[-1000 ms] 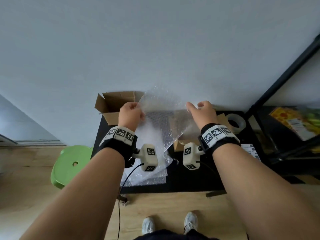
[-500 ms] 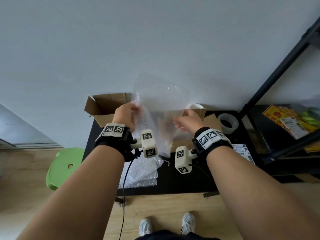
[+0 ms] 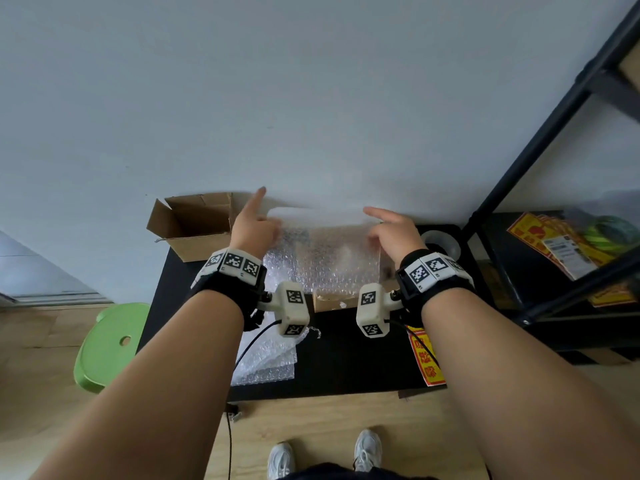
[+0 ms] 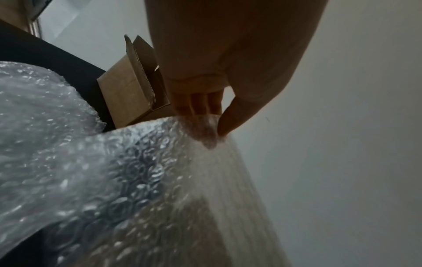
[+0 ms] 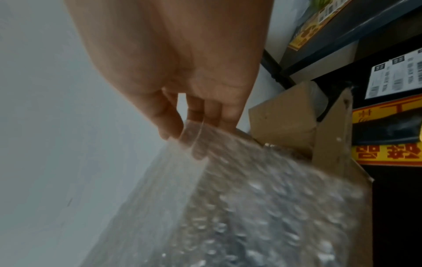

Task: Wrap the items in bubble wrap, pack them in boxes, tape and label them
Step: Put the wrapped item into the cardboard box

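Note:
I hold a clear sheet of bubble wrap [image 3: 322, 258] up above the black table [image 3: 346, 358], stretched between both hands. My left hand [image 3: 254, 225] pinches its upper left corner between thumb and fingers [image 4: 205, 108], index finger pointing up. My right hand [image 3: 391, 230] pinches the upper right corner [image 5: 194, 137] the same way. Behind the sheet stands a small cardboard box [image 3: 332, 301], mostly hidden. An open empty cardboard box [image 3: 194, 225] sits at the table's back left. More bubble wrap [image 3: 266, 358] lies flat at the front left.
A roll of clear tape [image 3: 441, 242] lies at the table's back right. A red and yellow label [image 3: 426, 358] lies under my right forearm. A black shelf [image 3: 554, 271] with printed packets stands right. A green stool [image 3: 110, 344] stands left. The wall is close behind.
The bubble wrap sheet was bunched between my hands; now my hands have moved apart and pulled it out flat and wide in front of the small box.

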`<state>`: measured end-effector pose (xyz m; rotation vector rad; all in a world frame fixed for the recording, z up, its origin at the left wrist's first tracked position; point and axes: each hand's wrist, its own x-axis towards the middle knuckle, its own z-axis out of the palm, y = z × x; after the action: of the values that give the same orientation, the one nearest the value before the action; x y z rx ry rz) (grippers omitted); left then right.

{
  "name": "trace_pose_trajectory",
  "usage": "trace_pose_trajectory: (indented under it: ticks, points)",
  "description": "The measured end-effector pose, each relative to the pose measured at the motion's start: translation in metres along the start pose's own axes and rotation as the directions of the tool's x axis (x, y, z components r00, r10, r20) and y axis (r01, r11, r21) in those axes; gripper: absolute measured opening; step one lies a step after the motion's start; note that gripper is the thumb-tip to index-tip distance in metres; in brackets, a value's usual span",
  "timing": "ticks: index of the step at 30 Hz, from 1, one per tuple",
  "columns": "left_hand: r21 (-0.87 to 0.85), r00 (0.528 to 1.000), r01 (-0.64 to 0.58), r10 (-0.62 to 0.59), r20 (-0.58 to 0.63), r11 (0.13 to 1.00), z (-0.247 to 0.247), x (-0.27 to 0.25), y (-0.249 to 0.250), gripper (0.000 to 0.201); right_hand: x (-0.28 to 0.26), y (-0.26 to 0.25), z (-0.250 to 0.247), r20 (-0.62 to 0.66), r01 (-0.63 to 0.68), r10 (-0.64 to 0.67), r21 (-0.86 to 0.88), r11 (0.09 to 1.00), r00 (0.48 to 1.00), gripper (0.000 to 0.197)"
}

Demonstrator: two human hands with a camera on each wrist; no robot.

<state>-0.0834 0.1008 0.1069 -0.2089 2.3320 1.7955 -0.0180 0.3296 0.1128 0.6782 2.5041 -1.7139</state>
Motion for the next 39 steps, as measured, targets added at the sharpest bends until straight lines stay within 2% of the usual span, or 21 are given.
trace_pose_trajectory:
  ticks: [2, 3, 6, 9, 11, 14, 18, 19, 20, 21, 22, 24, 25, 27, 28, 30, 32, 34, 37, 39]
  points:
    - [0.076, 0.995, -0.029, 0.021, 0.101, 0.997, 0.005, -0.001, 0.003, 0.07, 0.002, 0.003, -0.005, 0.013, -0.015, 0.015, -0.022, 1.0, 1.0, 0.055]
    - [0.146, 0.993, -0.06, 0.044, 0.111, 0.987, 0.008, 0.001, 0.004, 0.065, 0.003, 0.005, -0.007, 0.009, -0.016, 0.016, -0.024, 1.0, 1.0, 0.055]
    - [0.319, 0.985, -0.171, 0.157, 0.071, 0.932, 0.021, 0.0, 0.007, 0.043, 0.007, 0.01, -0.012, -0.041, -0.01, 0.008, -0.054, 0.998, 0.999, 0.049]
    - [0.436, 0.969, -0.219, 0.248, -0.01, 0.873, 0.028, 0.001, 0.009, 0.021, 0.012, 0.01, -0.015, -0.161, 0.025, -0.04, -0.093, 0.995, 0.986, 0.019]
    - [0.513, 0.963, -0.214, 0.269, -0.034, 0.831, 0.03, 0.002, 0.012, 0.014, 0.014, 0.003, -0.019, -0.198, 0.085, -0.101, -0.089, 0.992, 0.975, 0.013]
    - [0.692, 0.972, -0.195, 0.232, 0.041, 0.694, 0.033, 0.003, 0.02, 0.02, 0.015, -0.013, -0.023, -0.126, 0.11, -0.118, -0.067, 0.992, 0.985, 0.011]
    - [0.774, 0.938, -0.339, 0.26, 0.231, 0.535, 0.041, -0.006, 0.042, 0.056, 0.014, -0.036, -0.023, 0.0, 0.171, -0.171, -0.059, 0.983, 0.985, 0.004]
    - [0.79, 0.933, -0.352, 0.253, 0.255, 0.502, 0.043, -0.008, 0.046, 0.055, 0.014, -0.04, -0.022, 0.012, 0.192, -0.191, -0.055, 0.98, 0.981, 0.004]
    - [0.801, 0.93, -0.363, 0.247, 0.274, 0.477, 0.047, -0.009, 0.05, 0.046, 0.013, -0.043, -0.02, 0.009, 0.212, -0.212, -0.055, 0.976, 0.977, 0.001]
    - [0.791, 0.935, -0.35, 0.243, 0.259, 0.501, 0.049, -0.009, 0.054, 0.027, 0.014, -0.045, -0.02, -0.015, 0.231, -0.232, -0.058, 0.971, 0.973, 0.007]
    - [0.754, 0.942, -0.331, 0.237, 0.236, 0.567, 0.049, -0.01, 0.057, 0.008, 0.016, -0.045, -0.019, -0.055, 0.244, -0.247, -0.062, 0.968, 0.967, 0.017]
    - [0.613, 0.957, -0.29, 0.236, 0.169, 0.735, 0.048, -0.009, 0.056, 0.018, 0.018, -0.043, -0.02, -0.151, 0.221, -0.225, -0.044, 0.974, 0.963, 0.04]
    - [0.495, 0.966, -0.26, 0.226, 0.128, 0.829, 0.047, -0.009, 0.054, 0.016, 0.018, -0.042, -0.021, -0.177, 0.185, -0.184, -0.015, 0.983, 0.967, 0.049]
    - [0.218, 0.981, -0.188, 0.174, 0.083, 0.958, 0.042, -0.013, 0.052, 0.011, 0.015, -0.038, -0.022, -0.134, 0.093, -0.089, 0.024, 0.995, 0.987, 0.059]
    - [0.088, 0.988, -0.135, 0.128, 0.088, 0.987, 0.039, -0.015, 0.05, 0.017, 0.013, -0.036, -0.022, -0.061, 0.056, -0.055, 0.011, 0.998, 0.997, 0.059]
    - [-0.077, 0.991, -0.023, 0.033, 0.131, 0.997, 0.038, -0.02, 0.046, 0.024, 0.007, -0.03, -0.019, 0.11, 0.012, -0.01, -0.021, 1.0, 0.994, 0.053]
    - [-0.101, 0.991, 0.035, -0.022, 0.13, 0.994, 0.04, -0.02, 0.041, 0.02, 0.002, -0.024, -0.013, 0.199, -0.026, 0.017, 0.046, 0.999, 0.98, 0.036]
    - [-0.16, 0.99, 0.088, -0.068, 0.125, 0.983, 0.041, -0.023, 0.037, 0.021, 0.0, -0.022, -0.008, 0.199, -0.023, -0.006, 0.145, 0.989, 0.98, 0.015]
    - [-0.183, 0.978, 0.149, -0.118, 0.172, 0.972, 0.037, -0.02, 0.028, 0.025, 0.001, -0.022, -0.003, 0.165, -0.007, -0.024, 0.183, 0.983, 0.986, 0.004]
    - [-0.159, 0.96, 0.184, -0.143, 0.239, 0.97, 0.032, -0.018, 0.024, 0.029, 0.003, -0.021, -0.003, 0.156, -0.023, -0.009, 0.205, 0.978, 0.988, 0.022]
